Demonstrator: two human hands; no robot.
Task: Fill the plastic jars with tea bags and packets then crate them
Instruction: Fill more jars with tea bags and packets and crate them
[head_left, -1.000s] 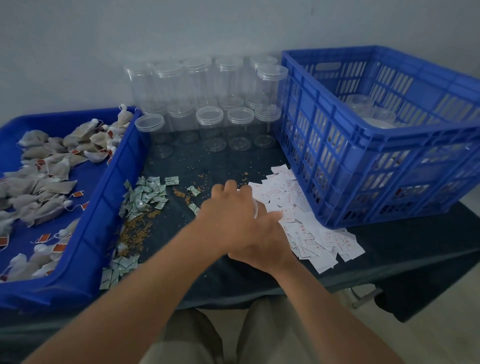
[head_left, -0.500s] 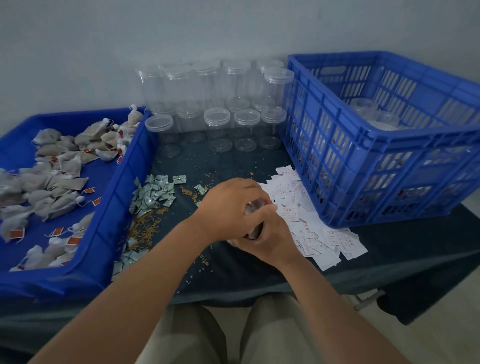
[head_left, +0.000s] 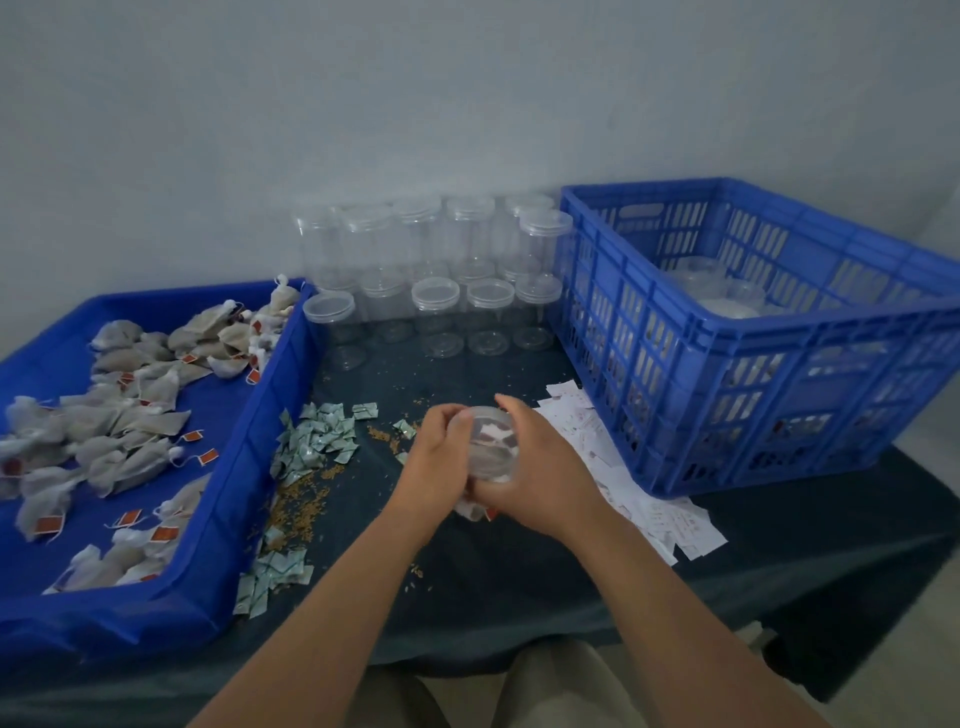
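Nearest, both hands meet over the dark table (head_left: 519, 597): the left hand (head_left: 434, 460) and the right hand (head_left: 545, 488) curl round one filled jar (head_left: 491, 447), its top facing the camera. Green packets (head_left: 317, 441) lie at nine o'clock from it, white packets (head_left: 644, 488) at three. Farther out at nine, a blue tray (head_left: 254, 441) holds tea bags (head_left: 130, 415). Empty jars (head_left: 441, 301) stand at twelve against the wall (head_left: 467, 104), and at two the blue crate (head_left: 779, 405) holds more jars (head_left: 727, 306).
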